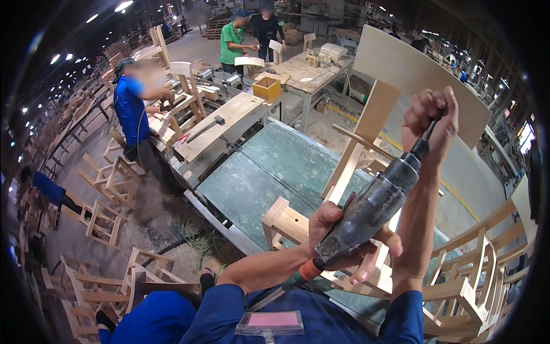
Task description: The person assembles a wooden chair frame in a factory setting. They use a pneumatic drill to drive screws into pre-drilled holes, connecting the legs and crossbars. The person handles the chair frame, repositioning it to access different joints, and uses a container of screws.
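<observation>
A worn dark air-powered screwdriver is held at a slant in front of my chest. My left hand cradles its body from below, thumb on the near side and fingers spread out on the other. With the fingers of my right hand I grip the thin driver bit at the tool's upper end; whether a screw is pinched there too is hidden. Behind the tool, a pale wooden chair with a broad curved back panel rests on a green-topped workbench.
A narrow side bench carries a hammer and a yellow box. At left works a person in blue; a person in green stands farther back. Wooden chair frames crowd the right, more the left.
</observation>
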`<state>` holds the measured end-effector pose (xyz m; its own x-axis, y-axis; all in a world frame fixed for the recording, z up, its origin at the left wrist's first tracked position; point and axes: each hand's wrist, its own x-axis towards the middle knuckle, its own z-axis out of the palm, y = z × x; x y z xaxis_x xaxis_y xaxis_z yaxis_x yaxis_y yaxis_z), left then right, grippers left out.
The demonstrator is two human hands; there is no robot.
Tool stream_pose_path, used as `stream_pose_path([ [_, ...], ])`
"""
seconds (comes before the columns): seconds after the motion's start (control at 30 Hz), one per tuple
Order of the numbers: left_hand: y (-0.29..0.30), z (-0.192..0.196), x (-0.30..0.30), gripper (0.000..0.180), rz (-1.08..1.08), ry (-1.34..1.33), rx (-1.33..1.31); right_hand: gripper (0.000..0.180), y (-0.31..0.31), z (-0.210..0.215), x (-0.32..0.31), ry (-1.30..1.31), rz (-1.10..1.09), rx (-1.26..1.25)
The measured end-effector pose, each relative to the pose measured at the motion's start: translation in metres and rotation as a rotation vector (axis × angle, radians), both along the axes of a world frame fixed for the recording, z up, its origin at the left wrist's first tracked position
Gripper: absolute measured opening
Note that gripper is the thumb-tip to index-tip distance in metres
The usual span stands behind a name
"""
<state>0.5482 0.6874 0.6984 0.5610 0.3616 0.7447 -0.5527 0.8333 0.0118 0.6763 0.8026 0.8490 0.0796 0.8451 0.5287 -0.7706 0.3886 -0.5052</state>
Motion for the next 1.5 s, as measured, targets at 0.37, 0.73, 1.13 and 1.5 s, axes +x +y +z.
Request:
stream_pose_path([
  [0.37, -0.062, 0.072, -0.099, 0.057, 2.417, 0.959, 1.194, 0.028, -0.011, 0.062, 0.023, 0.038, -0.324, 0.365],
  [0.73, -0.003, 0.036, 0.038, 0.093, 1.177, 0.287, -0.099, 0.027, -0.036, 0.087, 0.007, 0.067, -0.441, 0.454],
  [1.13, 0.011, 0.101, -0.026, 0.06, 2.365, 0.161, -0.228, 0.031, -0.052, -0.078, 0.018, -0.37, 0.196, -0.562],
  [1.5, -0.009, 0.124, -0.049, 0.07, 1.801, 0.277, -0.008, 0.012, -0.079, -0.134, 0.07, -0.404, 0.396, -0.422],
])
